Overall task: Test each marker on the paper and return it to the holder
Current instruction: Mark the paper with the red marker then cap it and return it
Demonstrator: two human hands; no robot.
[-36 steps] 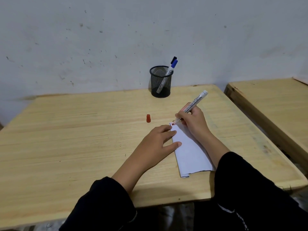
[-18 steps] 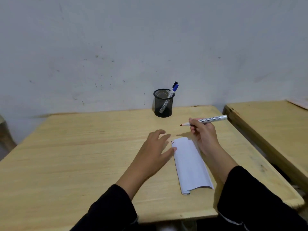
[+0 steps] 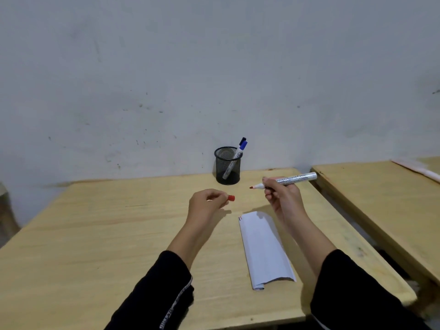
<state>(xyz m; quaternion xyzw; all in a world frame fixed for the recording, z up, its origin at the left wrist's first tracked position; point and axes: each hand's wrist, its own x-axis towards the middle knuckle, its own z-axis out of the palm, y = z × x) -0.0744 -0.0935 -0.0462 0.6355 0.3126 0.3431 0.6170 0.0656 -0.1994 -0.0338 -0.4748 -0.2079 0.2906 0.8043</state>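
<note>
1. Above a pale wooden table (image 3: 95, 234), a person's right hand (image 3: 283, 198) grips an uncapped marker (image 3: 289, 180), its printed silver-white barrel lying nearly level and its red tip pointing left toward the other hand.
2. Opposite it, the left hand (image 3: 207, 206) pinches a small red cap (image 3: 231, 198) between thumb and fingertips, raised off the tabletop and well apart from the marker's tip.
3. Below the hands, a white sheet of paper (image 3: 264, 248) lies folded or curled lengthwise, with short red and blue strokes at its far left corner; its near end curls into a roll.
4. At the table's far edge, a round black mesh holder (image 3: 227, 166) stands against a scuffed grey wall (image 3: 214, 67), with a blue-capped marker (image 3: 235, 158) leaning in it and a dark-capped one just behind, mostly hidden.
5. Left of the paper, the grainy tabletop lies open; on the right, a narrow gap separates it from a second wooden table (image 3: 381, 198), cut off by the frame.
6. Both black sleeves (image 3: 152, 294) run out of the bottom edge; the barrel's lettering is too small to read.
</note>
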